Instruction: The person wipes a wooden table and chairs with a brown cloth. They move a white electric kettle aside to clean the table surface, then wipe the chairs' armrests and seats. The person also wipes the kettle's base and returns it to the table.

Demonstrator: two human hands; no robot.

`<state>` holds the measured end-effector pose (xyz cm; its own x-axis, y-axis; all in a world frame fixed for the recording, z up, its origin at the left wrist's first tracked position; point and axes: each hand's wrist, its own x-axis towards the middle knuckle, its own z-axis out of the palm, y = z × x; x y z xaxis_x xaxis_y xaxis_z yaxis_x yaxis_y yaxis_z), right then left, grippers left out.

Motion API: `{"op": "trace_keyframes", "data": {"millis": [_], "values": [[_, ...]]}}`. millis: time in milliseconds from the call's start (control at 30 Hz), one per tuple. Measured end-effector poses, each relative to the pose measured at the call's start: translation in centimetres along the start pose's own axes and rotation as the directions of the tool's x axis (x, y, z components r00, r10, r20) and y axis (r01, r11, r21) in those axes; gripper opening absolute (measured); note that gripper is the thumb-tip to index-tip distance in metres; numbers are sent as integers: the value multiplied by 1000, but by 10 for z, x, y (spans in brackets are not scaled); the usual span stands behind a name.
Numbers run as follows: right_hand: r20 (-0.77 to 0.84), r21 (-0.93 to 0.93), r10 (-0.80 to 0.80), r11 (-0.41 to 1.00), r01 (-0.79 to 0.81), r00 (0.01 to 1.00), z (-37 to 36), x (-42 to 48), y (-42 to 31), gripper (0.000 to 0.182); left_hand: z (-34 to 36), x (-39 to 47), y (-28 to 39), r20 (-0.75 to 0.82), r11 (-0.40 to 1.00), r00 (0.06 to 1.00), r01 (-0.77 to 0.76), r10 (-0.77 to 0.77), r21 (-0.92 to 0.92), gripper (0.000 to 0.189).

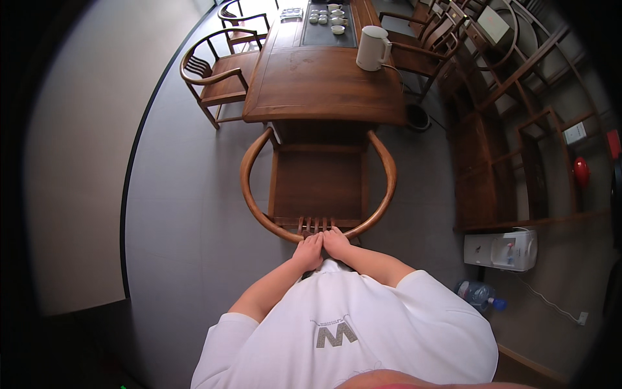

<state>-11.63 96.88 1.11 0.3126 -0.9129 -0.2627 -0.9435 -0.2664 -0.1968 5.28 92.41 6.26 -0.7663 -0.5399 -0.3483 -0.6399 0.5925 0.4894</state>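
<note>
A wooden horseshoe-back armchair (318, 182) stands right in front of me, its seat toward the end of a long wooden tea table (325, 87). My left hand (308, 252) and my right hand (336, 242) are side by side on the middle of the chair's curved top rail (390, 170). Fingers of both hands bend over the rail, and the two hands touch or nearly touch. Below them, the slatted backrest (317, 225) is partly covered. The ends of the chair's arms reach close to the table's near edge.
A white electric kettle (372, 48) stands on the table, near a dark tea tray (316, 39) with several cups. More armchairs (221, 70) line both sides. Rightward are a wooden shelf unit (476, 170), a black bin (418, 118), a water dispenser (500, 250) and a water bottle (478, 294).
</note>
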Motion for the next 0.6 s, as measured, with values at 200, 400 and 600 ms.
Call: {"op": "trace_keyframes", "data": {"millis": [200,400,600], "values": [[-77,81,8,997,-2,997,-3,-29,35,28,23,20,32,-20,996,998,56,-54,64,77],[-105,52,2,999,3,994,-5,-59,106,22,35,77,90,-51,991,994,99,-94,92,60],[-31,-19,53,998,-54,998,-6,-78,155,45,60,145,125,-130,986,978,167,-161,32,38]]}}
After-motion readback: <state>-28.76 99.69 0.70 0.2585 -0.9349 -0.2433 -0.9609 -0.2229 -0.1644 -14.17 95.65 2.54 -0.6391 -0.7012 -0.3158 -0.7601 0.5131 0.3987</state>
